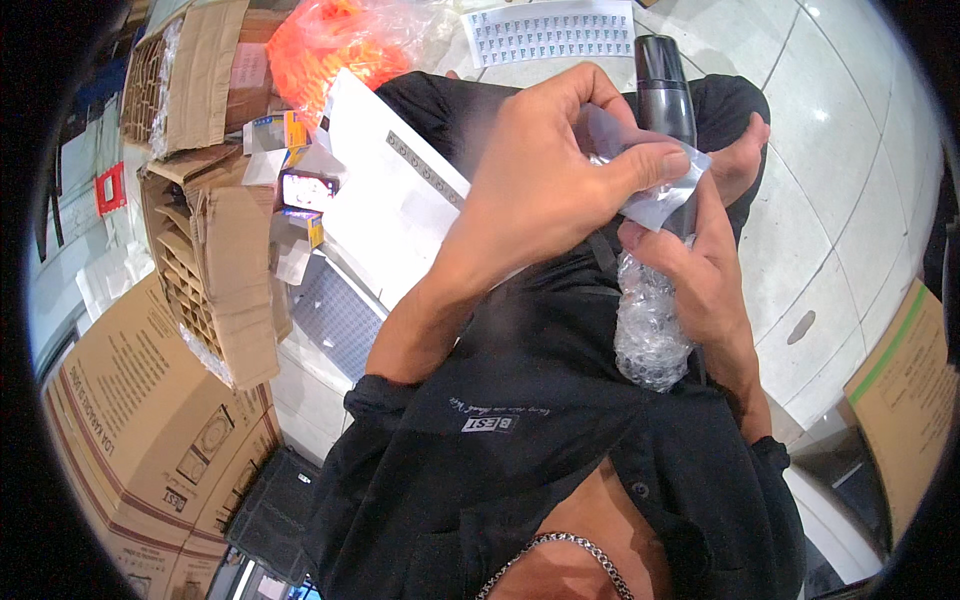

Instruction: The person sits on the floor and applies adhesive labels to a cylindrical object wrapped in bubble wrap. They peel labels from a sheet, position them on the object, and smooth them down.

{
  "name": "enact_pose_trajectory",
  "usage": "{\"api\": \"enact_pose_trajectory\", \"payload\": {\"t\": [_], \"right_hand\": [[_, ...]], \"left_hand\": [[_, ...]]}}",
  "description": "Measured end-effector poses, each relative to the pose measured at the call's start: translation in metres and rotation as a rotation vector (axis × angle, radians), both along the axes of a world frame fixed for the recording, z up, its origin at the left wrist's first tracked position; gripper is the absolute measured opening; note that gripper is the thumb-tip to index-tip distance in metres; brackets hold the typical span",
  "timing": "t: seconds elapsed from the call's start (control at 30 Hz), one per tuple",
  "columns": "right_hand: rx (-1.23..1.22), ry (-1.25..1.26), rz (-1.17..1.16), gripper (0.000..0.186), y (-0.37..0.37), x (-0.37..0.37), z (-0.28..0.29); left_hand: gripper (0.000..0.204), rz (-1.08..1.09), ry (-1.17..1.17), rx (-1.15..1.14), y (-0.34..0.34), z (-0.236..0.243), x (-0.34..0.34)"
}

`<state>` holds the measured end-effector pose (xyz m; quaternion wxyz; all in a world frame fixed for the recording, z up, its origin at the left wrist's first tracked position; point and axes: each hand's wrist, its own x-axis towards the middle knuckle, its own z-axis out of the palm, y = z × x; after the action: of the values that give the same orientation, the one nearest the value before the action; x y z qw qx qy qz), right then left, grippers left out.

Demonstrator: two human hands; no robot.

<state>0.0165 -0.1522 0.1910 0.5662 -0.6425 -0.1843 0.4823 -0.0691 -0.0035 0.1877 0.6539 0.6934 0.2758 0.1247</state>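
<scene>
A black handheld microphone (663,95), or a handle much like one, lies lengthwise in front of me. Bubble wrap (652,335) covers its near end, so that part is hidden. My right hand (710,275) grips it around the middle, where the wrap begins. My left hand (560,165) pinches a small clear plastic bag (660,208) between thumb and fingers, just over the black handle. Whether anything is inside the bag, I cannot tell. The right fingertips are close beneath the bag.
White sheets (385,210) lie left of my crossed legs, beside small open boxes (290,245) and cardboard cartons with dividers (215,260). An orange bundle in clear plastic (345,50) and a sticker sheet (550,33) lie ahead on the tiles. Large cartons (150,420) stand at near left; another cardboard piece (910,400) is at right.
</scene>
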Motion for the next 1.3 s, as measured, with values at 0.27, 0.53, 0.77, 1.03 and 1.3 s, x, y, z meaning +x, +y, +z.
{"api": "enact_pose_trajectory", "payload": {"t": [0.27,0.53,0.77,1.03,1.3], "right_hand": [[-0.080,-0.150,0.088,0.054,0.005,-0.003,0.002],[-0.183,0.062,-0.074,0.054,-0.003,0.004,-0.009],[-0.023,0.017,0.018,0.054,0.004,0.002,-0.006],[0.013,-0.041,0.012,0.057,0.003,-0.004,-0.003],[-0.097,-0.111,0.095,0.059,0.005,0.001,-0.005]], "left_hand": [[0.032,0.014,0.048,-0.080,0.004,-0.010,-0.003],[0.017,0.342,-0.295,0.016,0.041,0.052,-0.039],[0.025,0.163,-0.183,-0.203,0.019,0.018,-0.021],[0.035,-0.048,0.072,-0.040,0.007,0.001,-0.002],[0.031,-0.017,0.037,0.056,0.014,-0.009,-0.003]]}}
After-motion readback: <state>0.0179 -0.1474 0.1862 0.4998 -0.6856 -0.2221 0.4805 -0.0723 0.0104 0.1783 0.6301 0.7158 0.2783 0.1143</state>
